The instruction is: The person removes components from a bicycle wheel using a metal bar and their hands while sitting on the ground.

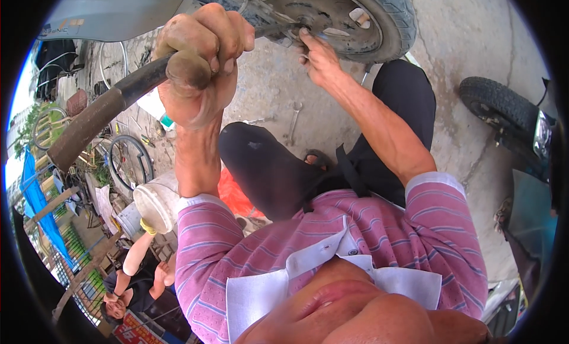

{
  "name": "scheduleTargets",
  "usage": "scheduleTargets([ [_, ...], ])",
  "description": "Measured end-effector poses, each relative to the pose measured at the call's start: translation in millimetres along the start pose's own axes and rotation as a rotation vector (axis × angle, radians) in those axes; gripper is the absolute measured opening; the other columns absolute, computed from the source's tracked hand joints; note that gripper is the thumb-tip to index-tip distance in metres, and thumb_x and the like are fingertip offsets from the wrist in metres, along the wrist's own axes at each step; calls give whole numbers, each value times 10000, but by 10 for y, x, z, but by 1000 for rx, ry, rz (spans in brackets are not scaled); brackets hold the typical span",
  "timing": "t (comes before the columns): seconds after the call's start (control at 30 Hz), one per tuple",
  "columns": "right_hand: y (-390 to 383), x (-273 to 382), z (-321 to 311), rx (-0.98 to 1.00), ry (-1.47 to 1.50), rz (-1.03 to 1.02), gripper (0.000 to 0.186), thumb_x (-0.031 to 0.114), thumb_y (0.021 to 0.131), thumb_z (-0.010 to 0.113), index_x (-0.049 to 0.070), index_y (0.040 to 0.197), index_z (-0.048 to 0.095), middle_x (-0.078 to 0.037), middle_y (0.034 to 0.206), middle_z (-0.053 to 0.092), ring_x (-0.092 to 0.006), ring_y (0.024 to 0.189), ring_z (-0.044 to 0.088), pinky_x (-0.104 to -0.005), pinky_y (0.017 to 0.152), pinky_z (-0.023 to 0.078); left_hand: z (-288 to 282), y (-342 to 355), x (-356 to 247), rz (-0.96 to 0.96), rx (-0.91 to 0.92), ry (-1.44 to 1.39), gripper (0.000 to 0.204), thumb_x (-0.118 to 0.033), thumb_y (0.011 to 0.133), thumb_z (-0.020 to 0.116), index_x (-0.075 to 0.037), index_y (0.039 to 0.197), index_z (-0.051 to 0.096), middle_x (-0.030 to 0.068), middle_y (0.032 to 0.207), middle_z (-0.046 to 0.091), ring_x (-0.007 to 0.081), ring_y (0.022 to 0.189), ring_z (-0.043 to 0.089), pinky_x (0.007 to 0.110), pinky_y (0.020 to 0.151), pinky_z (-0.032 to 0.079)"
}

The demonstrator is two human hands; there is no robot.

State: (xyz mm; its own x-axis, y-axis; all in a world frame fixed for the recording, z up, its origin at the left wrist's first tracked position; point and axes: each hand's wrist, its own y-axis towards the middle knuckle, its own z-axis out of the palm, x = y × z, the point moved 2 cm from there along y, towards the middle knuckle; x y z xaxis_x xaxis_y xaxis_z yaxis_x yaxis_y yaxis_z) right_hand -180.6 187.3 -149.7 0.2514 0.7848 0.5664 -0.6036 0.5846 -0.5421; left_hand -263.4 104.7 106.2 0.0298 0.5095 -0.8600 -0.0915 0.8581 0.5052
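Note:
My left hand (pixel 198 71) is wrapped around a long dark metal pipe (pixel 109 113). The pipe's free end sticks out to the lower left. A dark bar reaches from beside my fist toward the hub (pixel 303 23) of a wheel with a dusty black tyre (pixel 397 18) at the top. My right hand (pixel 317 59) is at that hub, index finger and thumb closed on a small part there that I cannot make out. Below the wheel, a combination wrench (pixel 294 119) lies on the concrete between my hands, near my dark-trousered knee.
Another wheel (pixel 498 107) is at the right. At the left are loose bicycle wheels (pixel 127 160), scattered tools, a bucket (pixel 155 205) and a blue tarp (pixel 38 196). A person (pixel 142 288) is at lower left. An orange-red bag (pixel 236 193) lies behind my left knee.

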Motion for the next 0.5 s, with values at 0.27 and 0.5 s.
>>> scheduleTargets([
  [0.27,6,-53,-25,-21,44,-23,206,292,906,686,99,972,659,40,884,629,-99,727,535,-244,587,397,-46,-16,25,28,56,-27,519,-601,887,563,-140,707,406,-5,676,401,119,602,317,315,645,306],
  [0.5,-5,-78,-14,-2,69,-129,182,253,903,692,87,973,658,22,906,650,-104,765,574,-245,593,408,-34,-14,13,35,31,-53,511,-556,856,635,-107,709,439,16,664,419,129,590,354,322,621,334],
])
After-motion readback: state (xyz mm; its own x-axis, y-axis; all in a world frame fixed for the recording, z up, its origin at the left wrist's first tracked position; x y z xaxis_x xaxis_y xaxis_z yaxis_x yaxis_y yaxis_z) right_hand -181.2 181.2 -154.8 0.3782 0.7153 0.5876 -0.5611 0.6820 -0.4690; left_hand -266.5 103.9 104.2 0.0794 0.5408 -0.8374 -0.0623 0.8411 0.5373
